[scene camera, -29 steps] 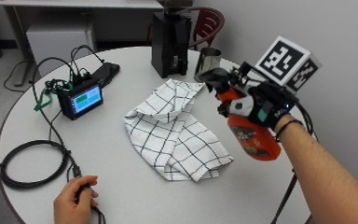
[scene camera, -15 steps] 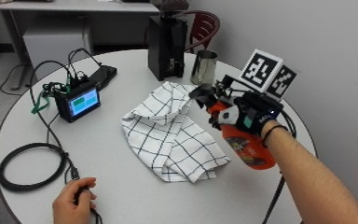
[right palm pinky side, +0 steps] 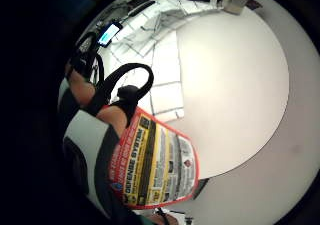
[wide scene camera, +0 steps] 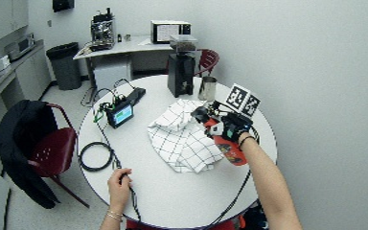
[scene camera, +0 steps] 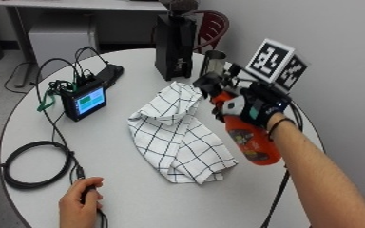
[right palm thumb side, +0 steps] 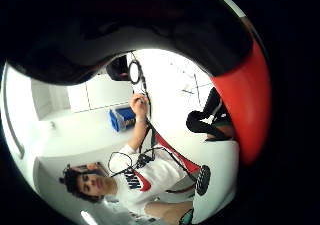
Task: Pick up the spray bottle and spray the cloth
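Outside view: the cloth (scene camera: 179, 137) lies crumpled mid-table; right of it the right hand (scene camera: 253, 107) has its fingers wrapped round the bottle (scene camera: 252, 140), lifted off the table, nozzle toward the cloth. Pick-up looks done; spraying seemingly remains.

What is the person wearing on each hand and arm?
The right hand wears a black glove with white and teal patches, and a thin dark band circles that wrist. Both forearms are bare, with no sleeves showing. The left hand has no glove; the wide outside view shows a thin bracelet at its wrist.
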